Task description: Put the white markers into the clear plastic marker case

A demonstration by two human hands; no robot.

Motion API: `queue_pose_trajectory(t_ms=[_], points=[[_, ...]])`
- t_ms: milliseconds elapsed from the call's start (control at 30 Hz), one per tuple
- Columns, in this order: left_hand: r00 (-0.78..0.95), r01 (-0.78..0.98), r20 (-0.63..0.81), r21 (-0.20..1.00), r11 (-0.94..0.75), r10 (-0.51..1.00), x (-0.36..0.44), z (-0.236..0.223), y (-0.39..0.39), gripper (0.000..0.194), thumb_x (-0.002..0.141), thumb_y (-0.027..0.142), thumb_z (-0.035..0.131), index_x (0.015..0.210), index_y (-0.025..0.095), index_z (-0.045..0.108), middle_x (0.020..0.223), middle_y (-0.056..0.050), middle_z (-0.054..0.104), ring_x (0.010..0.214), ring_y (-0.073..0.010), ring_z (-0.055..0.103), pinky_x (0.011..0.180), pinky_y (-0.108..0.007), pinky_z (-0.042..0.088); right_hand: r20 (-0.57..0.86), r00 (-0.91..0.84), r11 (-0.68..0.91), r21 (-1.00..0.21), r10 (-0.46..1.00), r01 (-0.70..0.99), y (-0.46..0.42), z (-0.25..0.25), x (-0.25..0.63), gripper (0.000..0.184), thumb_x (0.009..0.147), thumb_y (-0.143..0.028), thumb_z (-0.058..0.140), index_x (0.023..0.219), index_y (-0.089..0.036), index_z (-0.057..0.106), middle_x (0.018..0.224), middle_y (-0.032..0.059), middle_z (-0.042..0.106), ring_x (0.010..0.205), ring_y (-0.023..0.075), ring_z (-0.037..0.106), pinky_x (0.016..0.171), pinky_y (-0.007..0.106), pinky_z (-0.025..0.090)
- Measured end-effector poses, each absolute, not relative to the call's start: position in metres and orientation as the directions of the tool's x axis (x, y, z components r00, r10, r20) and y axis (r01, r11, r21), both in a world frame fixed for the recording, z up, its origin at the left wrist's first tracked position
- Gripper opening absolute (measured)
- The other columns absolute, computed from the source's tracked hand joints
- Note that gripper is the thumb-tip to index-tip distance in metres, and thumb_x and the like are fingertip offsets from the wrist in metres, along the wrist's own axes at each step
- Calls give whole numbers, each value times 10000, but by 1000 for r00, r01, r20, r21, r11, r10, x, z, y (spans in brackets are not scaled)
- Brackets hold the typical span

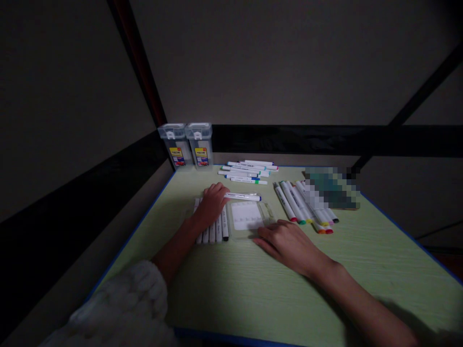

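Note:
My left hand (214, 202) is closed around one end of a white marker (243, 196) with a blue tip, which points to the right. Beneath that hand, a row of white markers (218, 230) lies side by side, partly hidden by my fingers and wrist. Right of the row is a clear plastic case (237, 234) with a white insert (246, 215) in it. My right hand (287, 243) rests by the case's lower right corner, thumb and fingers apart. Whether its fingertips touch the case I cannot tell.
Two clear lidded boxes (178, 149) with yellow labels stand at the back left. A pile of thin markers (246, 169) lies at the back. Thicker markers with coloured ends (300, 205) lie right, beside a blurred green flat object (334, 185). Blue edging borders the table (217, 289).

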State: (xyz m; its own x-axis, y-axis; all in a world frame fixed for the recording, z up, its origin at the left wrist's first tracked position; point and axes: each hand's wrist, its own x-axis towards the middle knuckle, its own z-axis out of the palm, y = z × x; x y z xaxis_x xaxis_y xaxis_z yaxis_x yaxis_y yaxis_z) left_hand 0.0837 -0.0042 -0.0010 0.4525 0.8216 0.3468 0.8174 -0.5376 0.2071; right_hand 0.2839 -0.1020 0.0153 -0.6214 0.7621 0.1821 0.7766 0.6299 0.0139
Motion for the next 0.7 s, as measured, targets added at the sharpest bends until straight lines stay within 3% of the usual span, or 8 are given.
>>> queue_pose_trajectory(t_ms=[700], points=[[456, 778, 475, 198, -596, 753, 84, 3, -6, 165, 837, 232, 413, 898, 163, 550, 884, -45, 527, 876, -187, 448, 779, -327, 332, 210, -625, 637, 10, 752, 771, -103, 15, 283, 329, 879, -352, 360, 698, -168, 564, 552, 25, 562, 535, 156, 513, 531, 284, 280]])
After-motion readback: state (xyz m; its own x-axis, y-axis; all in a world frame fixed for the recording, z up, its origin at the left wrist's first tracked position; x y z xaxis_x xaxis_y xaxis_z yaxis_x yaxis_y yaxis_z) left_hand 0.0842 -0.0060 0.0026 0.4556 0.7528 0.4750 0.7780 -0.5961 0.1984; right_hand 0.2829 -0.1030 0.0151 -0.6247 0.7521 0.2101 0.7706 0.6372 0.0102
